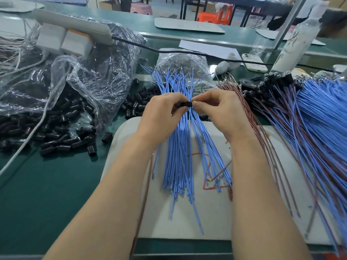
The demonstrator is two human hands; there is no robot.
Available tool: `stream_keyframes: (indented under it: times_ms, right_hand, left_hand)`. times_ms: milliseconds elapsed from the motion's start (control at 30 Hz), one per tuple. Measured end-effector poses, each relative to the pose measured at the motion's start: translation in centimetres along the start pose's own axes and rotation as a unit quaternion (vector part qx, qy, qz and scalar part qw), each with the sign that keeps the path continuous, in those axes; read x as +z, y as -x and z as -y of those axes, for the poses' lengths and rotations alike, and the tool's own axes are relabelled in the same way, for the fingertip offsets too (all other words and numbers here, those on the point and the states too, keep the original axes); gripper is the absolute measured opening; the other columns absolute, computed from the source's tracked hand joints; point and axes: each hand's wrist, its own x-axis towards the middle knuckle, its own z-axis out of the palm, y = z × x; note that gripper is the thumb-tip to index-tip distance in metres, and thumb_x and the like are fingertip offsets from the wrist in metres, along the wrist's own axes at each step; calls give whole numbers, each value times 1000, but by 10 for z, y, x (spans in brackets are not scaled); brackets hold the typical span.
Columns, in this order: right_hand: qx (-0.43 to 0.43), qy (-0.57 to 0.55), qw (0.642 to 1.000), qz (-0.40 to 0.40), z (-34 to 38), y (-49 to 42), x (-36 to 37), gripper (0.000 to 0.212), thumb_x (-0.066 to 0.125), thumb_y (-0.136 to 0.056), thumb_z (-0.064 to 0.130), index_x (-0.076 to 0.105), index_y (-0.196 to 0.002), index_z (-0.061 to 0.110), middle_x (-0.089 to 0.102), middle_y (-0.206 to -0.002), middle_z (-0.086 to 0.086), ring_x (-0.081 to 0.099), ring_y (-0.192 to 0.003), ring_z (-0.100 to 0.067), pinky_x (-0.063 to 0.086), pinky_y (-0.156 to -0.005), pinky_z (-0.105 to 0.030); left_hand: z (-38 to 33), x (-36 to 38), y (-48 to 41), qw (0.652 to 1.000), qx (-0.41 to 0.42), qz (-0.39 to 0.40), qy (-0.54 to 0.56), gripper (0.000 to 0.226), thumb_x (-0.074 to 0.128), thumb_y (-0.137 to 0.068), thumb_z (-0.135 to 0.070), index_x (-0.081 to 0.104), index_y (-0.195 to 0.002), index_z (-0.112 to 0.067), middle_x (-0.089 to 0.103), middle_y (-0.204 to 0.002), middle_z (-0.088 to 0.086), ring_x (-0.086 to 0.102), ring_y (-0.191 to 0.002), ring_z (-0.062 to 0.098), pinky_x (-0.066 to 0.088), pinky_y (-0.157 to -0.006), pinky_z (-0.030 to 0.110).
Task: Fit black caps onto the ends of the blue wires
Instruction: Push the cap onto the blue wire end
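One black cap (185,104) hides partly between left hand (161,113) and right hand (219,111).

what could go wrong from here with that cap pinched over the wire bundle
1. The black cap is pinched between the fingertips of the left hand and right hand, directly above the loose blue wires. If it slips, it may drop in among them.
2. The brown wires lie close by the right forearm, so a sideways arm move could snag or drag them.
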Motion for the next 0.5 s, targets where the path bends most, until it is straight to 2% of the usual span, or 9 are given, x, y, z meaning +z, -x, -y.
stream_keyframes:
  times_ms: [100, 233, 333, 433, 500]
  right_hand:
    - [0, -14, 1000, -3, -1, 0, 3, 22, 70, -82, 3, 69, -75, 24, 69, -68, 5, 65, -66, -5, 56, -69, -21]
    - [1, -27, 1000, -8, 0, -1, 6, 21, 71, -82, 4, 69, -75, 23, 69, -65, 8, 66, -63, -3, 53, -64, -15]
    - [27, -110, 993, -28, 1, 0, 13, 18, 69, -83, 2, 69, -77, 19, 69, -66, 5, 67, -66, -6, 56, -68, -18]
    - [82, -242, 966, -47, 0, -1, 19, 9, 66, -87, 4, 68, -81, 11, 70, -64, 3, 68, -64, -8, 53, -64, -17]
    - [101, -269, 956, -55, -3, -3, 20, 8, 66, -87, 4, 66, -80, 8, 70, -63, 2, 68, -63, -8, 53, -62, -15]
  left_hand:
    - [3, 0, -1, 1000, -16, 14, 12, 12, 65, -86, -13, 68, -97, -13, 69, -81, 3, 59, -71, 22, 50, -75, 40]
    - [3, 0, 0, 1000, -16, -1, 14, 10, 65, -85, -13, 69, -94, -14, 68, -76, 0, 59, -68, 19, 50, -72, 39]
    - [4, 0, 0, 999, -29, -24, 29, 10, 66, -85, -13, 69, -95, -14, 68, -77, 0, 59, -68, 17, 50, -72, 36]
    - [4, 1, 0, 998, -40, -29, 50, 11, 65, -86, -12, 69, -96, -11, 69, -79, 2, 63, -71, 20, 51, -74, 38]
    - [2, 2, 0, 998, -40, -30, 48, 11, 66, -86, -13, 69, -96, -11, 69, -79, 2, 63, -72, 20, 51, -74, 38]
